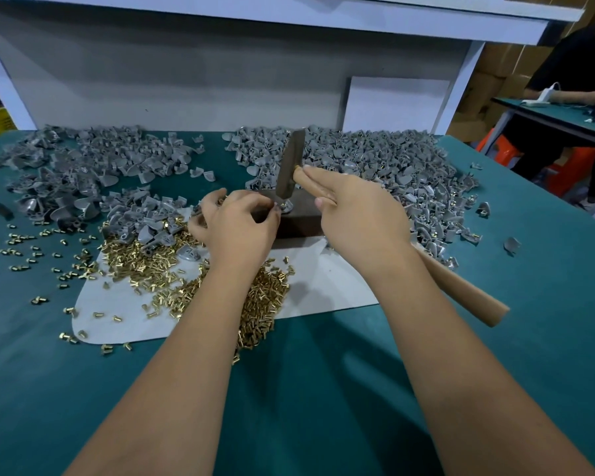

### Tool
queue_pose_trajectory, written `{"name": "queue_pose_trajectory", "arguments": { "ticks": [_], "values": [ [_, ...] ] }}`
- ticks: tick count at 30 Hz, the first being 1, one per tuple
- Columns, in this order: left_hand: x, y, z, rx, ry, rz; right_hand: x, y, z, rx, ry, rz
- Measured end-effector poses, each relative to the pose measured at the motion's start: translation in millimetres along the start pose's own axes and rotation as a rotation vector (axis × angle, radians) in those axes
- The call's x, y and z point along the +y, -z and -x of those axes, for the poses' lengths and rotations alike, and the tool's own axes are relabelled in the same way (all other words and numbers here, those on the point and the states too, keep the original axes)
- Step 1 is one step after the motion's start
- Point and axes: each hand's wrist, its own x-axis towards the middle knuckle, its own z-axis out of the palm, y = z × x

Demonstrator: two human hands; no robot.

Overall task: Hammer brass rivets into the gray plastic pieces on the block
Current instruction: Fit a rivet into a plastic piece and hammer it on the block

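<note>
The green surface [495,338] carries two big heaps of gray plastic pieces [392,156] along its far edge, one toward the far left corner, one toward the far right. Nearer the middle lies a pale sheet [323,286] strewn with loose brass rivets [261,304]. At the sheet's far edge stands the dark block [299,221].

The step in hand looks like seating a rivet. To do it well, the hammer should come down square on the rivet's head, in short, light taps, so the rivet goes in straight and the plastic does not crack or skid off the block. The steadying fingertips should sit low and to the side of the strike.

The right hand [361,214] is wrapped round the wooden handle of the hammer [291,170], choked up just below the head. The head stands nearly upright with its lower face just above the block's top.

The left hand [241,221] has its fingers [272,209] curled at the block's left side, pinching a single gray piece [287,208] on the block's top. A rivet [284,201] stands on that piece, directly under the hammer face and just right of the left fingertips, very close to them.
</note>
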Motion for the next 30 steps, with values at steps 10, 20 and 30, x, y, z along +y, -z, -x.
{"name": "queue_pose_trajectory", "arguments": {
  "ticks": [10, 20, 30],
  "values": [
    [-2, -4, -2, 0.03, -0.02, -0.049, 3, -4, 5, 0.068, 0.071, 0.139],
    [-3, -4, 0, 0.045, 0.012, -0.053, 1, -6, 6, 0.121, 0.132, 0.3],
    [-4, -5, -1, 0.028, -0.002, -0.06, -7, -15, 11, 0.181, 0.129, 0.353]
  ]
}}
